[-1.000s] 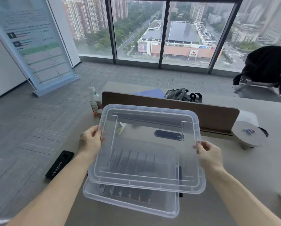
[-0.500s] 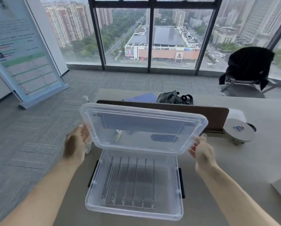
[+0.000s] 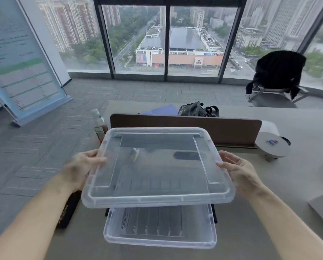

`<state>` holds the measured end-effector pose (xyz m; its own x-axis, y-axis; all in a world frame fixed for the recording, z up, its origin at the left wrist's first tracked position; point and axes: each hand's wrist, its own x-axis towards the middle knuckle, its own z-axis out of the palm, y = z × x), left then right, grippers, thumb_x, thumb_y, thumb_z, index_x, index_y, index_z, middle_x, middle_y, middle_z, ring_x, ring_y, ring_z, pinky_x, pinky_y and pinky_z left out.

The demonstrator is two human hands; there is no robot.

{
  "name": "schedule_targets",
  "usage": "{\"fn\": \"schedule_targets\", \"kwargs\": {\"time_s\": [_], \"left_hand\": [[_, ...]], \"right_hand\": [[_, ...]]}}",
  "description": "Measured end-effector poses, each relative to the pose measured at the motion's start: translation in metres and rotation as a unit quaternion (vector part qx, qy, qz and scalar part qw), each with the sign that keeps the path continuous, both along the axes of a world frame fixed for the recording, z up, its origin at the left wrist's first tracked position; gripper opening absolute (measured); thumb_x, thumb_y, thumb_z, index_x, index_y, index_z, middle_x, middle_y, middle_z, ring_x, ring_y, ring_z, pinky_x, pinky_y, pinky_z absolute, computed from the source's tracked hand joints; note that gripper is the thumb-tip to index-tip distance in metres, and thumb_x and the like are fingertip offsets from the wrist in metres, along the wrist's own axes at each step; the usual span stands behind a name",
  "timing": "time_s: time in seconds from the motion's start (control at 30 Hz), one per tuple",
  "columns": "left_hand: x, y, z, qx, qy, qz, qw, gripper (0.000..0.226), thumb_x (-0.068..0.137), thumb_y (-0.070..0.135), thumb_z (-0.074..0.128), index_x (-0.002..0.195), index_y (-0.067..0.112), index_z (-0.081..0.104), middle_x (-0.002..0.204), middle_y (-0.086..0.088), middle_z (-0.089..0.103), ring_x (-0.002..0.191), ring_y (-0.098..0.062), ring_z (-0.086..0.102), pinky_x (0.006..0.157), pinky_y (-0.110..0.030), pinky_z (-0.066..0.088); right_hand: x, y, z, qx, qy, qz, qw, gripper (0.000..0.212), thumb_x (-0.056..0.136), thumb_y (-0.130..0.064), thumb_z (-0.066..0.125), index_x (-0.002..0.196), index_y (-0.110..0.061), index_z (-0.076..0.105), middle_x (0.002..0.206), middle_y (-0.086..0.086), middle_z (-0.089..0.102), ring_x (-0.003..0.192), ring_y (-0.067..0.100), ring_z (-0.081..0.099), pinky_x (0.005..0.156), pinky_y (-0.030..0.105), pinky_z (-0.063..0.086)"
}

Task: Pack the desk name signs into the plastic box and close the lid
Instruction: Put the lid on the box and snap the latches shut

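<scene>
Both hands, left [image 3: 82, 166] and right [image 3: 239, 171], keep their grip clamped on the lid's [image 3: 157, 169] side edges. Tilted up half a second ago, it now lies nearly flat above the box [image 3: 159, 239] on the worktop [image 3: 250, 231]; signs [image 3: 149, 220] lie inside, so closing looks near.

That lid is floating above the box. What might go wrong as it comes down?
The lid is held only by its side edges in the left hand and right hand, so it could slip. It sits offset from the plastic box, so it may land crooked. The black latches aren't fastened yet.
</scene>
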<state>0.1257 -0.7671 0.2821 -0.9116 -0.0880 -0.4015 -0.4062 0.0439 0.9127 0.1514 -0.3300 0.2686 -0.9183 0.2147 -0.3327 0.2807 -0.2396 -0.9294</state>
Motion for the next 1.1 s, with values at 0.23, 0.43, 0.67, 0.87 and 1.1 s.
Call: {"fn": "schedule_targets", "kwargs": {"time_s": [0.23, 0.43, 0.67, 0.87, 1.1], "left_hand": [[-0.005, 0.015, -0.026, -0.216, 0.096, 0.087, 0.968, 0.015, 0.098, 0.021, 0.064, 0.11, 0.019, 0.072, 0.085, -0.005, 0.077, 0.073, -0.021, 0.076, 0.066, -0.031, 0.063], [0.006, 0.015, -0.092, -0.428, 0.084, 0.008, 0.9, 0.026, 0.096, 0.025, 0.064, 0.114, 0.007, 0.069, 0.1, -0.013, 0.075, 0.094, -0.033, 0.07, 0.079, -0.035, 0.053], [0.015, 0.029, -0.156, -0.463, 0.036, -0.031, 0.885, 0.021, 0.095, 0.028, 0.063, 0.097, 0.008, 0.07, 0.092, -0.009, 0.074, 0.087, -0.031, 0.065, 0.074, -0.038, 0.053], [0.009, 0.031, -0.168, -0.492, 0.014, -0.041, 0.87, 0.023, 0.096, 0.034, 0.06, 0.102, 0.016, 0.071, 0.101, -0.004, 0.071, 0.095, -0.032, 0.065, 0.079, -0.042, 0.055], [0.009, 0.031, -0.171, -0.497, 0.003, -0.052, 0.866, 0.024, 0.095, 0.032, 0.062, 0.108, 0.014, 0.072, 0.103, -0.006, 0.067, 0.097, -0.03, 0.061, 0.078, -0.038, 0.05]], "right_hand": [[0.004, -0.029, -0.024, 0.358, 0.033, -0.045, 0.932, 0.026, 0.075, -0.025, 0.086, 0.098, -0.017, 0.077, 0.085, -0.004, 0.078, 0.079, 0.014, 0.076, 0.078, 0.038, 0.063], [0.027, -0.038, -0.067, 0.473, -0.026, -0.058, 0.879, 0.021, 0.076, -0.025, 0.083, 0.094, -0.014, 0.08, 0.079, -0.005, 0.075, 0.074, 0.012, 0.071, 0.084, 0.028, 0.058], [0.038, -0.03, -0.134, 0.506, -0.121, -0.011, 0.854, 0.02, 0.074, -0.029, 0.08, 0.091, -0.019, 0.081, 0.081, -0.005, 0.079, 0.08, 0.015, 0.074, 0.086, 0.034, 0.06], [0.03, -0.026, -0.152, 0.491, -0.133, 0.013, 0.861, 0.02, 0.076, -0.027, 0.078, 0.094, -0.019, 0.08, 0.087, -0.005, 0.079, 0.086, 0.017, 0.074, 0.088, 0.038, 0.059], [0.032, -0.021, -0.158, 0.496, -0.123, 0.02, 0.859, 0.019, 0.078, -0.026, 0.079, 0.096, -0.021, 0.08, 0.083, -0.007, 0.076, 0.079, 0.012, 0.071, 0.083, 0.027, 0.056]]}}
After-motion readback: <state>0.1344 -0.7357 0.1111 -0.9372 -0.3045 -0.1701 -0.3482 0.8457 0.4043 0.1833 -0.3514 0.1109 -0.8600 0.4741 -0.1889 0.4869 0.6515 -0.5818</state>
